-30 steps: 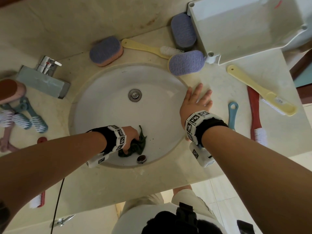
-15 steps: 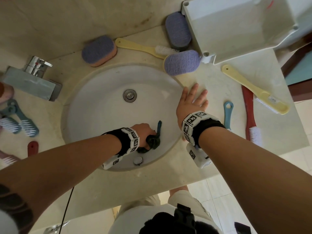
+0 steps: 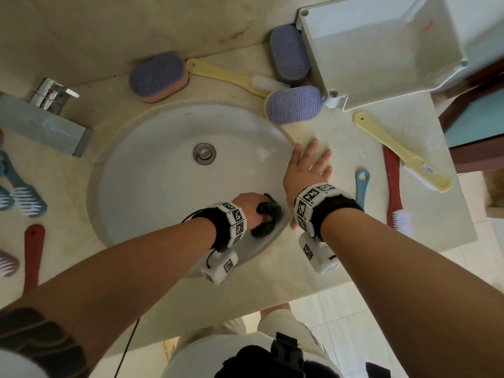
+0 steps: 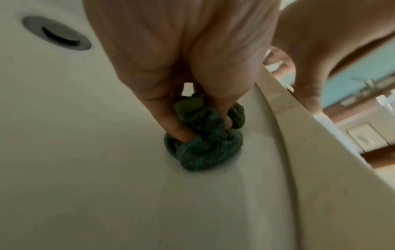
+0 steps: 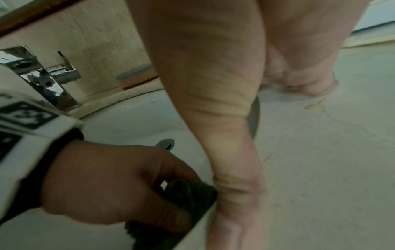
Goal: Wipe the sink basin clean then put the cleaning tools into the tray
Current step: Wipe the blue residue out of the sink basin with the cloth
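The white round sink basin (image 3: pixel 152 186) is set in a beige counter, its drain (image 3: pixel 204 153) near the middle. My left hand (image 3: pixel 255 208) grips a bunched dark green cloth (image 3: pixel 268 219) and presses it against the basin's near right wall, just under the rim. The left wrist view shows fingers curled round the cloth (image 4: pixel 205 140) on the basin wall (image 4: pixel 85 152). My right hand (image 3: pixel 306 170) lies flat with straight fingers on the counter beside the basin's right rim. The white tray (image 3: pixel 381 50) stands at the back right.
A chrome faucet (image 3: pixel 46 115) is at the left. Purple sponges (image 3: pixel 159 76) (image 3: pixel 294 105) (image 3: pixel 289 55) and a yellow brush (image 3: pixel 231 75) lie behind the basin. Yellow (image 3: pixel 403 154), red (image 3: pixel 394 186) and blue (image 3: pixel 362 184) brushes lie right of my hand; more brushes (image 3: pixel 24 192) lie left.
My left hand has swept the cloth to the right along the basin's near wall, up to the right rim. The right hand has stayed flat on the counter.
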The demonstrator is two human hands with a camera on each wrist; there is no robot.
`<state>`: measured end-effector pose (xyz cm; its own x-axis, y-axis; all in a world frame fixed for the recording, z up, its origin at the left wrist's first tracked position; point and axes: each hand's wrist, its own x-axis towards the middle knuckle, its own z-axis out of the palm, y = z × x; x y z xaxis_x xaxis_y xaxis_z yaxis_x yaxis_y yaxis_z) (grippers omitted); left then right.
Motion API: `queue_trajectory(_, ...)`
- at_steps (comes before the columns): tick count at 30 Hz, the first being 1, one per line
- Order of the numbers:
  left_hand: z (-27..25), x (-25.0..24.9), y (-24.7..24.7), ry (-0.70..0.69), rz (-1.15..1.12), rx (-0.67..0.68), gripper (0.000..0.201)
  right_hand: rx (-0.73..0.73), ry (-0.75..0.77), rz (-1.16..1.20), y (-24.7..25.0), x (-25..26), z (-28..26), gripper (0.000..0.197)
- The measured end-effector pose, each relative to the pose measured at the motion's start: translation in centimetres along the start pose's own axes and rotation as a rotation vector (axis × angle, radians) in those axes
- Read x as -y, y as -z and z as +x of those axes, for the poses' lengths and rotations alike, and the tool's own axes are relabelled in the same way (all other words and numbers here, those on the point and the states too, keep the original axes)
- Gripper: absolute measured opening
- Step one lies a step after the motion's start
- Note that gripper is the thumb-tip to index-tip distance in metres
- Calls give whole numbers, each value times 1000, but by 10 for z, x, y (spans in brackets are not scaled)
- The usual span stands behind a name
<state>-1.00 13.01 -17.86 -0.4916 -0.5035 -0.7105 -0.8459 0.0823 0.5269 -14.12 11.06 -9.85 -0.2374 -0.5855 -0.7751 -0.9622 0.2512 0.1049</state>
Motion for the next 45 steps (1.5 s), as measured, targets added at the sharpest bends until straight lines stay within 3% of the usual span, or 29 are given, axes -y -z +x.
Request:
queue_trajectory(3,12,-18,9,8,-148,-92,27,-12,1,15,1,-2,1,119)
queue_trajectory(8,28,-27,29,34,-613,-236,27,-15,27,-3,-1,-6,2,113)
queue_trajectory(13,20,-10,42,21,-675,-365,29,-72,50,-31,-6,-9,2,104)
queue_trajectory(18,4,21,57,-6,-735,-409,29,-52,35,-73,-6,-8,1,122)
queue_trajectory(21,-1,32,64,41,-893,-410,30,-39,32,-87,-4,-8,0,128)
queue_trajectory(25,7,23,55,164,-1010,-435,31,-16,25,-82,-1,-5,-1,137)
queue_trajectory(29,29,0,41,186,-1072,-430,32,26,90,-93,5,-13,-9,164)
queue_trajectory(35,44,-17,33,126,-1307,-397,62,-45,201,-66,4,-39,-22,162)
queue_trajectory(39,34,-20,22,149,-1006,-409,34,-43,188,-82,5,-33,-20,162)
queue_trajectory(45,25,-11,11,72,-523,-299,32,-38,172,-68,3,-33,-18,164)
